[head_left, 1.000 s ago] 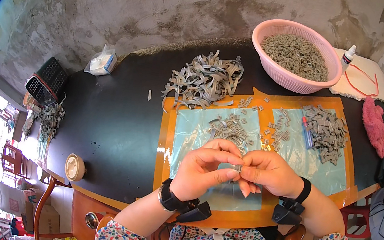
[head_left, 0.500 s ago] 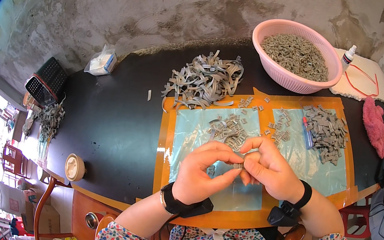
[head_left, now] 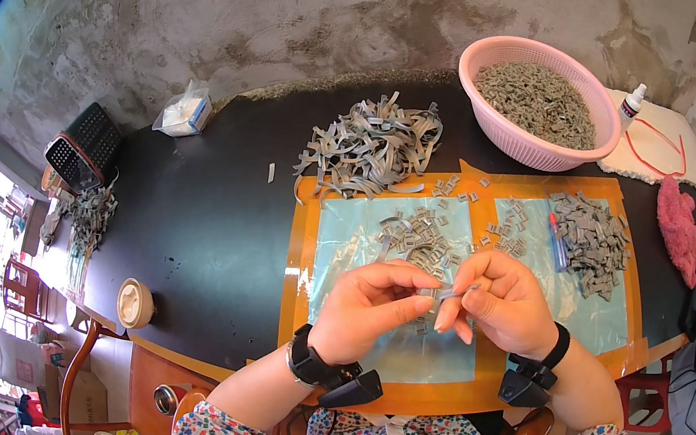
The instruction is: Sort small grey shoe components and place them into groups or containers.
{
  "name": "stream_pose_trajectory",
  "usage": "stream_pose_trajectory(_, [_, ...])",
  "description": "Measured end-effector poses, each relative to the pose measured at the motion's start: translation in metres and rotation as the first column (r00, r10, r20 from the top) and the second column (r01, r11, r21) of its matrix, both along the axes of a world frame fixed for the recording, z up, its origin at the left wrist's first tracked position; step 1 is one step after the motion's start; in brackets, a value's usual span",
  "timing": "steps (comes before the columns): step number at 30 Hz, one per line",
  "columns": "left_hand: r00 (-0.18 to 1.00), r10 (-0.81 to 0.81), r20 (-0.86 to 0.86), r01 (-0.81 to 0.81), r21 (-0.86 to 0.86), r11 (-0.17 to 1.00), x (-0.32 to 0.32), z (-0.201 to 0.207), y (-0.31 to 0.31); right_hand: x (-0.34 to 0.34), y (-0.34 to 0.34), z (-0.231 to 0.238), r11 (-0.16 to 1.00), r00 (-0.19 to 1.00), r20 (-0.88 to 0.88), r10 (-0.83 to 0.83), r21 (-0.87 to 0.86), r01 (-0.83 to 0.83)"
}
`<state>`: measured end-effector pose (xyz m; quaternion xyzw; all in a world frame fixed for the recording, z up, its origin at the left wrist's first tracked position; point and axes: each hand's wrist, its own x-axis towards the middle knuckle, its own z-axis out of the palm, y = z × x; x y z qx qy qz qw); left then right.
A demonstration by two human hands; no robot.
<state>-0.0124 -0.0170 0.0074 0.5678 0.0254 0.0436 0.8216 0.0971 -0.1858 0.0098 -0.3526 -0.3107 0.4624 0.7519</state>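
Over the blue plastic-covered sheet [head_left: 433, 370], my left hand [head_left: 360, 314] pinches a small grey metal buckle between thumb and fingertips. From it a short grey strap [head_left: 449, 294] runs across to my right hand [head_left: 510, 309], whose thumb and fingers are closed on it. The fingers hide much of both pieces. Just beyond my hands lies a loose pile of small grey buckles [head_left: 417, 235], with some curled strap among them. A tangled heap of grey straps [head_left: 377, 145] sits farther back. To the right is a pile of small grey folded pieces [head_left: 591, 245].
A pink basket [head_left: 521, 144] full of small grey pieces stands at the back right, beside a white bottle [head_left: 632, 102]. A pen [head_left: 557, 242] lies by the right pile. A pink cloth [head_left: 679, 231] is at the right, a small round bowl [head_left: 135, 304] at the left edge.
My hands have drawn slightly apart, the right one moving to the right. A stretch of grey strap now shows between the fingertips.
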Motion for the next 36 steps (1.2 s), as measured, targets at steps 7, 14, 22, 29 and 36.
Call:
stream_pose_trajectory(7, [0.998,-0.038,0.043,0.045,-0.179,0.983,0.0,-0.013,-0.001,-0.006,0.004,-0.007,0.997,0.96,-0.273,0.066,0.057,-0.052])
stream_pose_trajectory(14, [0.995,-0.072,0.074,0.093,-0.325,0.941,0.001,-0.019,-0.005,-0.009,0.006,-0.01,0.994,0.929,-0.366,0.054,-0.066,-0.084])
stream_pose_trajectory(22, [0.984,-0.137,0.111,0.172,-0.42,0.891,0.002,-0.017,-0.009,-0.011,0.009,-0.008,0.993,0.935,-0.35,0.05,-0.085,-0.085])
stream_pose_trajectory(29, [0.987,-0.133,0.09,0.16,-0.463,0.872,0.001,-0.018,-0.01,-0.013,0.01,-0.013,0.996,0.951,-0.309,0.027,-0.078,-0.053])
stream_pose_trajectory(36, [0.984,-0.144,0.104,0.176,-0.442,0.88,0.002,-0.018,-0.011,-0.012,0.01,-0.012,0.993,0.962,-0.272,0.023,-0.105,-0.053])
